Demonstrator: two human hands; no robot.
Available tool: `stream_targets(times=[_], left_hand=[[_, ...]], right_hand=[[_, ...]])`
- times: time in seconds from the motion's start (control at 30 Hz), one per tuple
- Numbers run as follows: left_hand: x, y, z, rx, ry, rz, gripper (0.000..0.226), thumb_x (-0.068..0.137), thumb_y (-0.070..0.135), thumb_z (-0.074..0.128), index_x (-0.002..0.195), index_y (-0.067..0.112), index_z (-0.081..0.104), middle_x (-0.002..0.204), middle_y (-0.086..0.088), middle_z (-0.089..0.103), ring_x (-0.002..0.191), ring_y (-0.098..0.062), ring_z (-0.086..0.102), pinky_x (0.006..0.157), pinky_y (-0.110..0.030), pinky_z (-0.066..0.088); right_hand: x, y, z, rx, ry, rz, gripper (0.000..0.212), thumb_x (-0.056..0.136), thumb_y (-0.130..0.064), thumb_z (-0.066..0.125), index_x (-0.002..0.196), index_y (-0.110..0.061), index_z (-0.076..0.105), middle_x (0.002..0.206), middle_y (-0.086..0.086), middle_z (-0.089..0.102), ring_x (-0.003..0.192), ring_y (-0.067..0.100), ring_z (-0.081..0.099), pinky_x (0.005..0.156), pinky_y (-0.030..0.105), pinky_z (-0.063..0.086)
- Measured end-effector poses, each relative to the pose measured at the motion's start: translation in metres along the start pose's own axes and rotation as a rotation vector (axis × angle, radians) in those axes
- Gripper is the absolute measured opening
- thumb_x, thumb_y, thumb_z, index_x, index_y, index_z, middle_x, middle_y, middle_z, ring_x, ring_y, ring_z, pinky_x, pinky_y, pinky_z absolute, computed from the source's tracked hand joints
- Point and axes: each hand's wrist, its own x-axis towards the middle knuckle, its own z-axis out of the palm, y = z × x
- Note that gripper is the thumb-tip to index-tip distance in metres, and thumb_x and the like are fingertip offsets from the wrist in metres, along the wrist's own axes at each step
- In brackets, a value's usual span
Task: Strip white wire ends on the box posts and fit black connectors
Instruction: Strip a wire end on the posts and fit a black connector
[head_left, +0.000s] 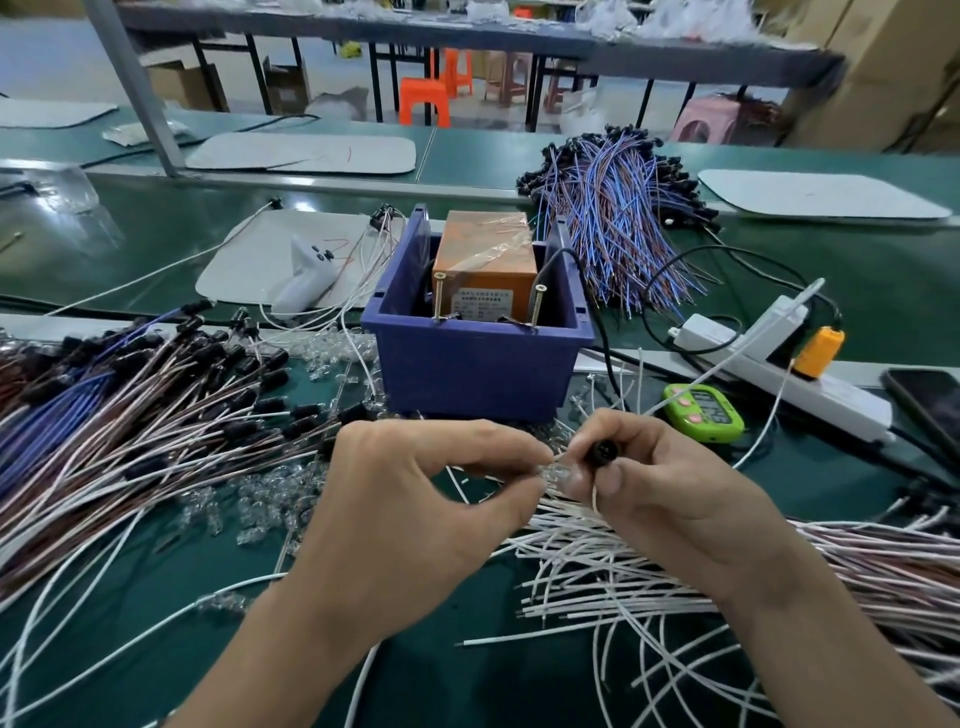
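My right hand (654, 483) grips a black connector (602, 451) between thumb and fingers, with a white wire (594, 496) running down from it. My left hand (415, 499) pinches a small clear plastic piece (556, 474) right beside the connector. Both hands meet just in front of the blue box (467, 364), which holds an orange unit (485, 260) and has two upright screw posts (439, 299) on its near rim. Loose white wires (623, 587) lie under my right hand.
Finished wires with black connectors (156, 395) pile up on the left, clear plastic pieces (260, 499) scatter nearby. A blue and brown wire bundle (618, 218) lies behind the box. A green timer (704, 411), power strip (779, 364) and phone (930, 405) sit at the right.
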Motion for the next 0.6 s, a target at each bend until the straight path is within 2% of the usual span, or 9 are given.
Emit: stream_targets(times=[0.17, 0.27, 0.37, 0.43, 0.6], left_hand=[[-0.001, 0.004, 0.0, -0.002, 0.021, 0.006, 0.028, 0.073, 0.017, 0.087, 0.093, 0.035, 0.081, 0.09, 0.03, 0.075, 0.079, 0.007, 0.073, 0.073, -0.01, 0.055], [-0.001, 0.005, 0.001, 0.014, 0.035, 0.023, 0.028, 0.074, 0.016, 0.087, 0.093, 0.036, 0.081, 0.091, 0.031, 0.075, 0.079, 0.007, 0.073, 0.072, -0.009, 0.055], [-0.001, 0.003, 0.0, 0.091, 0.04, 0.055, 0.023, 0.074, 0.018, 0.086, 0.091, 0.033, 0.083, 0.093, 0.03, 0.075, 0.08, 0.01, 0.071, 0.071, -0.008, 0.054], [-0.001, 0.002, -0.001, 0.15, 0.033, 0.066, 0.021, 0.074, 0.02, 0.086, 0.09, 0.032, 0.083, 0.09, 0.029, 0.075, 0.08, 0.012, 0.07, 0.07, -0.007, 0.053], [-0.001, -0.001, 0.0, 0.254, 0.029, 0.1, 0.016, 0.074, 0.022, 0.084, 0.088, 0.03, 0.084, 0.085, 0.025, 0.076, 0.077, 0.014, 0.068, 0.069, -0.012, 0.055]], right_hand=[[0.001, 0.002, 0.0, -0.031, 0.033, -0.021, 0.036, 0.064, -0.021, 0.096, 0.092, -0.008, 0.077, 0.077, 0.01, 0.07, 0.075, 0.015, 0.066, 0.078, 0.021, 0.052], [0.001, 0.005, 0.003, -0.178, 0.091, -0.05, 0.038, 0.06, -0.02, 0.098, 0.09, -0.008, 0.078, 0.08, 0.011, 0.072, 0.075, 0.016, 0.067, 0.075, 0.023, 0.054], [0.002, 0.006, 0.008, -0.338, 0.147, -0.097, 0.023, 0.067, -0.005, 0.087, 0.087, -0.011, 0.08, 0.079, 0.008, 0.074, 0.074, 0.015, 0.068, 0.068, 0.022, 0.054], [0.001, 0.006, 0.009, -0.416, 0.203, -0.124, 0.021, 0.07, 0.001, 0.082, 0.087, -0.012, 0.08, 0.08, 0.009, 0.075, 0.074, 0.016, 0.068, 0.067, 0.024, 0.055], [0.0, 0.004, 0.012, -0.597, 0.293, -0.204, 0.023, 0.071, 0.002, 0.08, 0.085, -0.017, 0.081, 0.081, 0.01, 0.078, 0.074, 0.017, 0.073, 0.069, 0.026, 0.059]])
